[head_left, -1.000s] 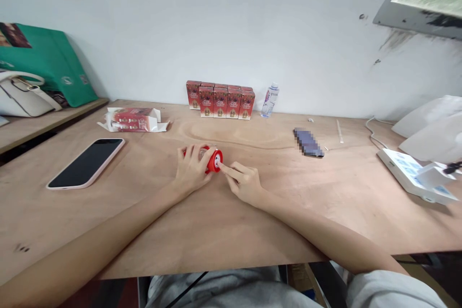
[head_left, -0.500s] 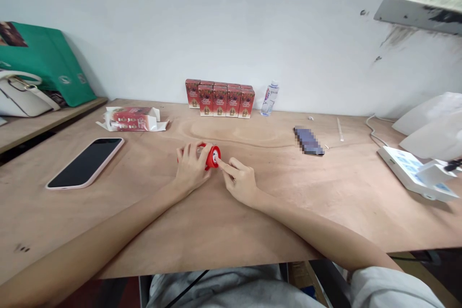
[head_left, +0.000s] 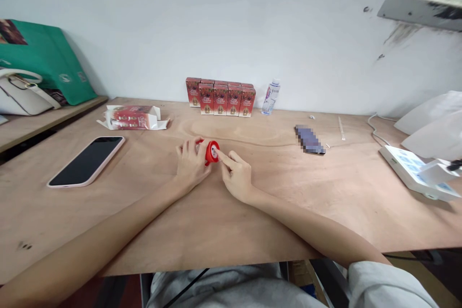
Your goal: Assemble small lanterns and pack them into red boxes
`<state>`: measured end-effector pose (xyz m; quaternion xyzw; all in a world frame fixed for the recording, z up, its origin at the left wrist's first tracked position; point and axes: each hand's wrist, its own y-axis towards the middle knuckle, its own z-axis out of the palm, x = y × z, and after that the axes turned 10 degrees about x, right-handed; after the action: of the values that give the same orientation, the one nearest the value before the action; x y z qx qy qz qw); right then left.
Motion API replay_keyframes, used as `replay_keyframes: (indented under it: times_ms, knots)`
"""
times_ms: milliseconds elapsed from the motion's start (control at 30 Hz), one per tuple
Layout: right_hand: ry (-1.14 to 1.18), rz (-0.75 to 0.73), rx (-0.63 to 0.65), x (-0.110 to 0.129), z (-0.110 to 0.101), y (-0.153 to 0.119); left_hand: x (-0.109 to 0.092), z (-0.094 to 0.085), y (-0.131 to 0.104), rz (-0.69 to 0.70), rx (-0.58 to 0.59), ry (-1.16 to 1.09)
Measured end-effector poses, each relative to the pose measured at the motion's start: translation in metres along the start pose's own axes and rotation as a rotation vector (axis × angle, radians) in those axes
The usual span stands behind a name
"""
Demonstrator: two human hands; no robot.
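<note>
My left hand [head_left: 190, 164] is wrapped round a small red lantern [head_left: 208, 152] held on its side above the middle of the table. The lantern's round white underside, with a dark spot on it, faces my right hand [head_left: 236, 173]; most of its body is hidden by my left fingers. My right index finger is stretched out, its tip touching that white underside. The other right fingers are loosely bent, and I see nothing held in them.
Red boxes [head_left: 220, 100] stand in rows by the wall, beside a clear bottle [head_left: 270, 97]. An opened red-and-white carton [head_left: 134, 118] lies left, behind a pink-cased phone [head_left: 86, 162]. To the right are a blurred dark phone [head_left: 309, 140] and a white power strip [head_left: 413, 171].
The lantern has tilted slightly and its white underside is a little more covered by my right index finger. The whole view has shifted slightly; both hands stay in nearly the same place.
</note>
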<state>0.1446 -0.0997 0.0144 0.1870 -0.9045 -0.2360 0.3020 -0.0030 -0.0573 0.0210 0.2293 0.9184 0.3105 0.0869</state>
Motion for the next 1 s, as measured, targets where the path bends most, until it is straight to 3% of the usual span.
replay_keyframes:
  times_ms: [467, 867, 1000]
  knots:
    - [0.226, -0.011, 0.014, 0.005, -0.007, 0.001, 0.007, 0.004, 0.0, -0.044, -0.053, 0.003]
    - [-0.015, -0.195, 0.111, -0.016, -0.007, -0.002, 0.014, -0.003, 0.0, -0.007, -0.031, -0.021]
    - [0.0, -0.237, 0.147, -0.02, -0.01, 0.0, 0.015, -0.001, -0.001, 0.021, -0.022, -0.002]
